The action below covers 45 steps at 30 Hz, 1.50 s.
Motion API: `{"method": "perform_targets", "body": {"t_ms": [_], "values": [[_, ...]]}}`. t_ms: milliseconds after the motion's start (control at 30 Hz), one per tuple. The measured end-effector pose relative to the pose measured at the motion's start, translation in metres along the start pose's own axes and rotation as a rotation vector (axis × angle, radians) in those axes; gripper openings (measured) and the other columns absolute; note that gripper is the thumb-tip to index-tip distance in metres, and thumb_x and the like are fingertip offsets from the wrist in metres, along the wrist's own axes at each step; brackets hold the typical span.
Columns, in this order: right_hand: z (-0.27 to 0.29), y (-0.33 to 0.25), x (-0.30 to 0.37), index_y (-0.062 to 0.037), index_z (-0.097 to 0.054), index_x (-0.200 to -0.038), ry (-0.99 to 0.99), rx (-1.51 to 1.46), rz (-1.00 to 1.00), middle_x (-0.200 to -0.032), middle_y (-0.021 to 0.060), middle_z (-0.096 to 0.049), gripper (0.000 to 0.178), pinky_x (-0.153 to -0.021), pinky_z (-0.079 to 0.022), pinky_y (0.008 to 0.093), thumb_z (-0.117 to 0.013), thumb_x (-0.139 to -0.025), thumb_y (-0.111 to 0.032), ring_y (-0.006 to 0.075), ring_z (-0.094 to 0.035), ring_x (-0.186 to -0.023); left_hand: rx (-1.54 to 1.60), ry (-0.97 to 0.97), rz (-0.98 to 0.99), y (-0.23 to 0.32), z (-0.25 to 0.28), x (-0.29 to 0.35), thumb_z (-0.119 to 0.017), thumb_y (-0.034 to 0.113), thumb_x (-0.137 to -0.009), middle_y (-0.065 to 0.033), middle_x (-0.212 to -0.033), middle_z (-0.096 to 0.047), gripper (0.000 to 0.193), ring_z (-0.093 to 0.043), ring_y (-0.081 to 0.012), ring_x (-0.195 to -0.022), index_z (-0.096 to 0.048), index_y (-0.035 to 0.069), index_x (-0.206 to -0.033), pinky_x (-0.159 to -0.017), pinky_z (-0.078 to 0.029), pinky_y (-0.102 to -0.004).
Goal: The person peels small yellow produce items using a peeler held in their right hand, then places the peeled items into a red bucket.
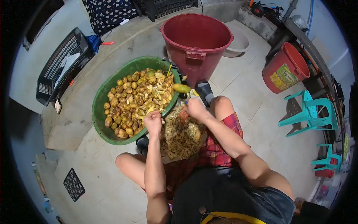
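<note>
My left hand [153, 122] is closed at the near rim of the green tub [97, 121], its fingertips pinched together; what they hold is too small to make out. A yellow piece [150, 109] shows just beyond them. The tub is heaped with small round yellow-brown fruits [125, 100] and paler cut pieces. My right hand [196, 108] is closed around a tool with a blue handle [186, 102]. Just past that hand is an oblong green-yellow fruit [182, 88]; whether the tool touches it is unclear. A clear plastic bag with brownish peelings [182, 143] lies between my legs.
A big dark-red bin [197, 59] stands right behind the tub, with a pale basin [238, 41] beyond. On the right are a red bucket [285, 69] and turquoise plastic stools [313, 114]. A black crate [61, 65] rests on the ledge at left.
</note>
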State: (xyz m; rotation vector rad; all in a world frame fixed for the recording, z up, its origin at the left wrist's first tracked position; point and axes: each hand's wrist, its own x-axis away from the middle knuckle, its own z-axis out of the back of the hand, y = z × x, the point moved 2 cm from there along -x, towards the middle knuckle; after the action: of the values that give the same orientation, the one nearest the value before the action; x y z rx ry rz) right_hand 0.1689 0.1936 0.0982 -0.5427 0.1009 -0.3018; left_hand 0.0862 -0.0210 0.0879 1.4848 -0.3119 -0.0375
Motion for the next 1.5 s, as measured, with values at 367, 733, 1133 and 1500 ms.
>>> {"method": "perform_targets", "body": {"t_ms": [367,733,1133,1500], "values": [[0.131,0.072,-0.003,0.0004,-0.067,-0.092,0.541,-0.519,-0.251,-0.077,0.0103,-0.070,0.026,-0.068,-0.051,0.0306,-0.080,-0.075,-0.015,0.0152,-0.065,-0.071,-0.431,-0.354,0.051,-0.026,-0.051,-0.006,-0.064,0.006,-0.075,-0.0158,-0.096,-0.070,0.033,-0.067,-0.0264,-0.090,-0.067,0.000,-0.108,-0.080,-0.051,-0.0359],[0.146,0.088,0.001,0.0021,-0.066,-0.098,0.455,-0.684,-0.407,-0.084,0.0051,-0.068,0.027,-0.072,-0.049,0.0263,-0.077,-0.079,-0.013,0.0107,-0.061,-0.078,-0.939,-0.537,0.343,-0.221,-0.160,-0.078,-0.074,0.011,-0.078,-0.0174,-0.122,-0.056,0.059,-0.055,-0.0332,-0.113,-0.051,0.005,-0.131,-0.097,-0.049,-0.0430],[0.151,0.100,-0.018,0.0021,-0.062,-0.105,0.255,-0.812,-0.603,-0.087,0.0012,-0.065,0.029,-0.073,-0.048,0.0238,-0.076,-0.080,-0.004,0.0080,-0.059,-0.079,-1.222,-0.368,-0.083,-0.350,-0.250,-0.148,-0.072,0.029,-0.082,-0.0208,-0.152,-0.028,0.084,-0.036,-0.0432,-0.134,-0.025,0.016,-0.151,-0.105,-0.031,-0.0612],[0.141,0.086,-0.006,0.0015,-0.064,-0.102,0.184,-0.837,-0.490,-0.084,0.0016,-0.065,0.026,-0.072,-0.049,0.0239,-0.077,-0.080,-0.006,0.0088,-0.060,-0.077,0.227,-0.430,0.714,-0.201,-0.216,-0.081,-0.069,0.013,-0.081,-0.0169,-0.141,-0.043,0.079,-0.046,-0.0344,-0.129,-0.027,0.014,-0.148,-0.102,-0.042,-0.0545]]}}
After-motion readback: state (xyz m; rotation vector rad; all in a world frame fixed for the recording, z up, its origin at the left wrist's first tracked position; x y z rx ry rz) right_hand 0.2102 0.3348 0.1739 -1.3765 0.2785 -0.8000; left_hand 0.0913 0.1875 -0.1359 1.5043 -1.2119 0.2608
